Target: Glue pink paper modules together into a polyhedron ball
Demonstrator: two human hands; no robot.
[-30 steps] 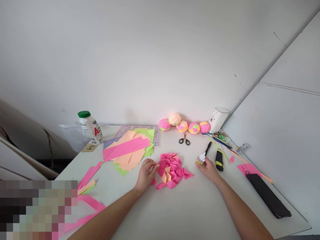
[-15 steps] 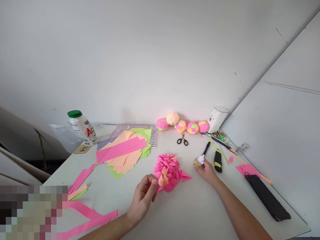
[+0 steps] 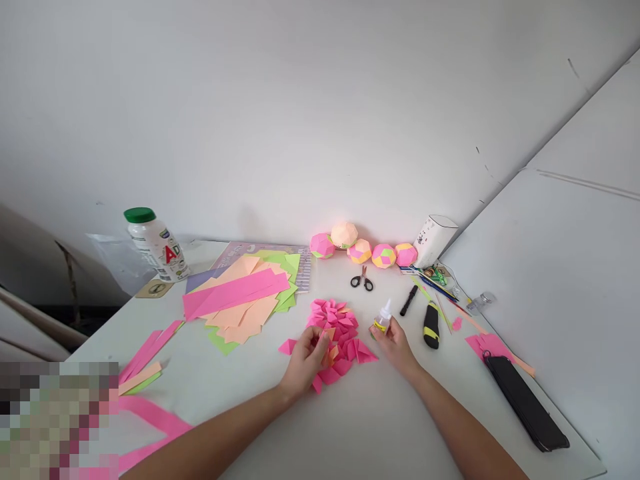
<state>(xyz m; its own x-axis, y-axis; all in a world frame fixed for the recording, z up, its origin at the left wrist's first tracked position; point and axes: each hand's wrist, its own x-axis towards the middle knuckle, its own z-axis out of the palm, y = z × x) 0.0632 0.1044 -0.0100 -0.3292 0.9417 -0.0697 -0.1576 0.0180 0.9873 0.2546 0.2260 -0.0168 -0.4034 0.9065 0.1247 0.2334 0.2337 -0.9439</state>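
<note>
A small bottle of glue (image 3: pixel 383 317) with a white pointed nozzle stands upright in the fingers of my right hand (image 3: pixel 397 345). My left hand (image 3: pixel 305 360) is over the left side of a heap of folded pink paper pieces (image 3: pixel 334 316). Its thumb and fingers are pinched on a peach folded paper piece (image 3: pixel 329 334). Another peach piece (image 3: pixel 332 355) lies in the heap just beneath, partly hidden by that hand. One loose pink piece (image 3: pixel 287 347) rests left of my fingers.
Paper sheets (image 3: pixel 250 300) lie at left, near a green-capped white bottle (image 3: pixel 160 247). Several paper balls (image 3: pixel 344 235) line the wall. Scissors (image 3: pixel 362 279), a black marker (image 3: pixel 409 301), a black-and-yellow cutter (image 3: pixel 431 327) and a black case (image 3: pixel 527 403) lie centre to right.
My left hand has moved up and right onto the heap, and a peach piece now shows at its fingertips. My right hand has brought the glue bottle left, away from the marker.
</note>
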